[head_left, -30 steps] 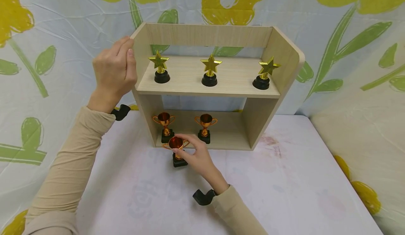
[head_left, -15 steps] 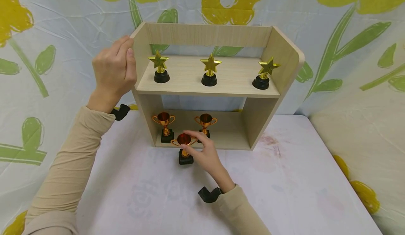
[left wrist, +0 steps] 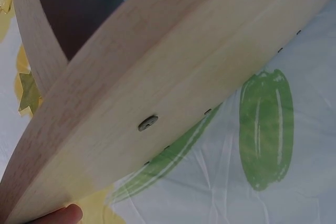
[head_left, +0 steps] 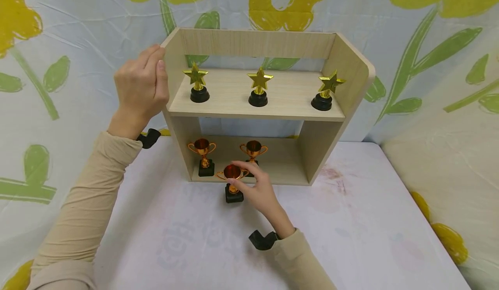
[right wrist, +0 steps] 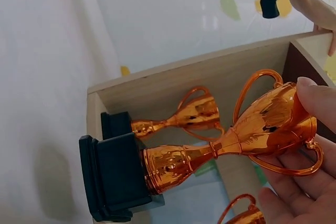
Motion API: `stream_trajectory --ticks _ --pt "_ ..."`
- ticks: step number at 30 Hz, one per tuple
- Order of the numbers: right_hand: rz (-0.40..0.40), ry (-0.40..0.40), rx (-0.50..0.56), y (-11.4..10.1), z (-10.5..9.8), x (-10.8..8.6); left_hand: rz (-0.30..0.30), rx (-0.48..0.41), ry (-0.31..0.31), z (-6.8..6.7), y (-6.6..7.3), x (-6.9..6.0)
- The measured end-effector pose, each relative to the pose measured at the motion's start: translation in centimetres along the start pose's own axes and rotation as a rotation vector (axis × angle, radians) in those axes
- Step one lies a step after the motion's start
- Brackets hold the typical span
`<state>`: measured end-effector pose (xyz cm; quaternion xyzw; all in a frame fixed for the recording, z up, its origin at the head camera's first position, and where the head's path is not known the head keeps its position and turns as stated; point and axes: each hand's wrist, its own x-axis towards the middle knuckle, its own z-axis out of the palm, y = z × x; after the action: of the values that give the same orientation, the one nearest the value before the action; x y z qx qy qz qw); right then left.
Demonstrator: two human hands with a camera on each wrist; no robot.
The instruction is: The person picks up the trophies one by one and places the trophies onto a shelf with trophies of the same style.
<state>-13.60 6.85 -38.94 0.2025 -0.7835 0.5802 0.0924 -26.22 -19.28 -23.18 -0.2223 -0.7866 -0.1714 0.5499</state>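
With its thumb and fingers, my right hand [head_left: 259,192] pinches the cup of a copper-coloured trophy [head_left: 234,195] just in front of the lower shelf. Close up in the right wrist view, that trophy [right wrist: 268,119] has two handles and a black base. Two matching trophies stand on the lower shelf: one at the left [head_left: 205,168], another in the middle [head_left: 253,148], partly hidden by my right hand. My left hand [head_left: 142,86] grips the left side panel of the wooden shelf unit [head_left: 257,118] near its top; one fingertip [left wrist: 67,214] shows in the left wrist view.
Gold star trophies stand on the upper shelf at the left [head_left: 199,94], middle [head_left: 258,98] and right [head_left: 322,102]. The unit stands on a white-covered table [head_left: 187,233] against a flower-printed cloth [head_left: 390,51].
My right hand has carried the copper trophy a short way to the right along the front of the lower shelf, partly covering the middle trophy. My left hand has stayed on the panel.
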Motion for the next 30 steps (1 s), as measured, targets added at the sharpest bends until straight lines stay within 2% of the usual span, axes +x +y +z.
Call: stream_trajectory --ticks 8,17,30 --pt "0.017 0.006 -0.015 0.2 -0.6 -0.2 0.000 -0.002 0.000 0.0 0.0 -0.1" --pt "-0.023 0.017 -0.016 0.3 -1.3 -0.3 0.008 -0.008 0.006 0.1 0.0 -0.1" --pt "-0.001 0.038 0.008 0.3 -2.4 -0.3 0.003 -0.006 0.004 0.1 0.0 -0.1"
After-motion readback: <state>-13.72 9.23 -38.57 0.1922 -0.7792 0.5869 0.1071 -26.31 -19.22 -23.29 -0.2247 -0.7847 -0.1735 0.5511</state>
